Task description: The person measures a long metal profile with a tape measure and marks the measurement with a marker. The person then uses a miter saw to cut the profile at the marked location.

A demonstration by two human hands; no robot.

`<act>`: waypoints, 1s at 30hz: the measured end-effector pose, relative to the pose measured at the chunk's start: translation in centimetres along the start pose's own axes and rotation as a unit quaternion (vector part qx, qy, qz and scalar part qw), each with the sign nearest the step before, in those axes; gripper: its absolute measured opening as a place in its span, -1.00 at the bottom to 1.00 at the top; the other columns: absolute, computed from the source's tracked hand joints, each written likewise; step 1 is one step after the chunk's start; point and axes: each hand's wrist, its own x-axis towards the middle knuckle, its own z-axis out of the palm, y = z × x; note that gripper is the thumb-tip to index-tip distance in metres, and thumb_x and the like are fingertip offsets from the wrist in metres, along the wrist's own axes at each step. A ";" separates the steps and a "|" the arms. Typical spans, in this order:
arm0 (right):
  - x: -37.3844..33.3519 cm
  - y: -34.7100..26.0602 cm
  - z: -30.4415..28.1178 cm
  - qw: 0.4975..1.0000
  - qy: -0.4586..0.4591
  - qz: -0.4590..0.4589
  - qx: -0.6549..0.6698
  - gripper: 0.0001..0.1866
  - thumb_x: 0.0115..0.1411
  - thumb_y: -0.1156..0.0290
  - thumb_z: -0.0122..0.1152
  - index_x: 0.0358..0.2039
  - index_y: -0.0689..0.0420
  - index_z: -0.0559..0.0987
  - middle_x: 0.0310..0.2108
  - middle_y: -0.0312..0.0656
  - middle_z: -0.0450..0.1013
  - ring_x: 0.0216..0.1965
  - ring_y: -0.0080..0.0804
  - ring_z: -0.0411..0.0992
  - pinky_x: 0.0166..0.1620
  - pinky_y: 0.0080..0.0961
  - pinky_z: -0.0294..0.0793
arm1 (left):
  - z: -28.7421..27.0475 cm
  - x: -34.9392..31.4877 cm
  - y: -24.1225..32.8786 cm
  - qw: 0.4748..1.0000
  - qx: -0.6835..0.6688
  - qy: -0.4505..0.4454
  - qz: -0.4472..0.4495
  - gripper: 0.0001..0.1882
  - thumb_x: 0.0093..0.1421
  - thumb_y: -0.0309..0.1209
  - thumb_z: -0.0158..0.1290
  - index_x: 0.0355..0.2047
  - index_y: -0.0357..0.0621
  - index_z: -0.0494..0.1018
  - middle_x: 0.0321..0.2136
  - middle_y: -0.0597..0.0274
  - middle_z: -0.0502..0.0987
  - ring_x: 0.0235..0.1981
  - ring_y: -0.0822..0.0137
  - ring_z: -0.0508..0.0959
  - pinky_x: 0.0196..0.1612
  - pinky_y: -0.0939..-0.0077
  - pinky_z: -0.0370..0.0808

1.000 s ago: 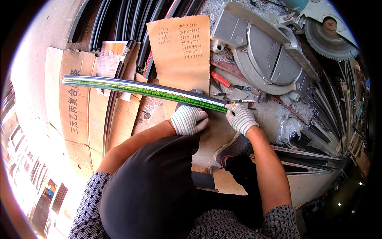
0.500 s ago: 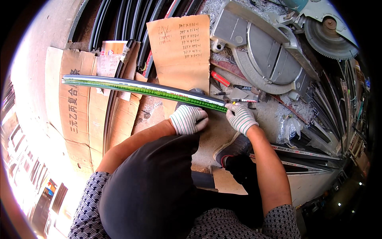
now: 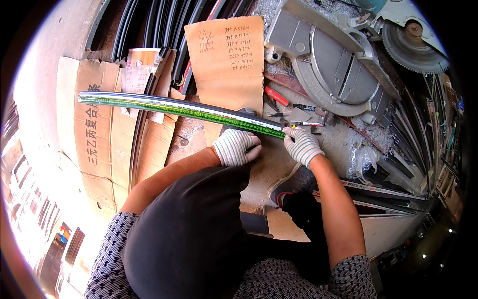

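Observation:
A long white and dark profile strip [image 3: 199,108] stretches from the left to the middle, with a green measuring tape [image 3: 209,118] laid along its near edge. My right hand [image 3: 302,145], in a white striped glove, pinches the right end of the tape against the strip. Just below the strip, my left hand [image 3: 237,148], gloved the same way, is curled closed; whatever is inside its fingers is hidden. The strip's left end reaches over a flattened cardboard box [image 3: 102,172].
A mitre saw's round grey base [image 3: 338,74] and toothed blade [image 3: 416,47] stand at the upper right. Handwritten cardboard [image 3: 224,65] lies beyond the strip. Near it are a red-handled tool [image 3: 277,96] and markers [image 3: 304,107]. Dark profiles [image 3: 159,25] lie behind; plastic scraps [image 3: 362,160] sit right.
Both hands stay closed in nearly the same places. The strip and tape have shifted only very slightly, while the view has moved a little.

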 end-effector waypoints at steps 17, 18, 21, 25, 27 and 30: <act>0.1 0.2 0.1 1.000 -0.001 -0.001 -0.001 -0.70 0.30 0.25 0.10 -0.09 0.03 0.70 -0.22 0.09 0.59 -0.17 0.12 0.56 -0.04 -0.07 0.54 | -0.2 0.1 0.1 1.000 0.006 -0.001 0.002 -0.79 0.24 -0.29 0.09 -0.40 -0.16 0.61 -0.52 0.00 0.57 -0.40 -0.08 0.60 -0.24 0.11 0.52; 0.1 0.3 0.2 1.000 -0.001 -0.001 -0.001 -0.70 0.30 0.25 0.10 -0.09 0.03 0.70 -0.22 0.09 0.59 -0.17 0.12 0.56 -0.04 -0.07 0.54 | -0.2 0.1 0.1 1.000 0.007 -0.002 0.003 -0.79 0.24 -0.29 0.09 -0.40 -0.16 0.61 -0.52 0.00 0.57 -0.40 -0.07 0.60 -0.24 0.11 0.52; 0.1 0.3 0.2 1.000 -0.003 0.001 0.001 -0.70 0.30 0.24 0.10 -0.09 0.03 0.70 -0.21 0.09 0.59 -0.17 0.11 0.56 -0.04 -0.07 0.54 | -0.1 0.1 0.1 1.000 0.003 0.002 0.001 -0.78 0.24 -0.29 0.09 -0.41 -0.16 0.60 -0.52 0.01 0.57 -0.40 -0.07 0.60 -0.24 0.11 0.52; 0.2 0.4 0.3 1.000 -0.004 -0.001 -0.007 -0.70 0.30 0.24 0.09 -0.09 0.03 0.70 -0.20 0.09 0.59 -0.16 0.10 0.57 -0.03 -0.07 0.54 | -0.2 0.1 0.2 1.000 -0.004 0.001 -0.002 -0.78 0.24 -0.29 0.09 -0.41 -0.16 0.60 -0.52 0.01 0.57 -0.40 -0.07 0.60 -0.25 0.11 0.52; 0.1 0.1 0.0 1.000 -0.007 0.002 -0.010 -0.70 0.30 0.24 0.09 -0.09 0.03 0.69 -0.20 0.09 0.59 -0.16 0.10 0.57 -0.03 -0.07 0.54 | -0.2 0.1 0.2 1.000 0.004 -0.003 -0.001 -0.78 0.24 -0.29 0.09 -0.42 -0.16 0.60 -0.52 0.01 0.57 -0.40 -0.07 0.60 -0.25 0.11 0.52; 0.1 0.0 -0.1 1.000 -0.010 0.005 -0.012 -0.70 0.30 0.23 0.09 -0.09 0.03 0.69 -0.20 0.08 0.59 -0.16 0.10 0.57 -0.03 -0.07 0.54 | -0.3 0.1 0.2 1.000 0.004 -0.004 -0.001 -0.78 0.24 -0.29 0.09 -0.41 -0.16 0.60 -0.52 0.01 0.57 -0.40 -0.07 0.60 -0.25 0.10 0.52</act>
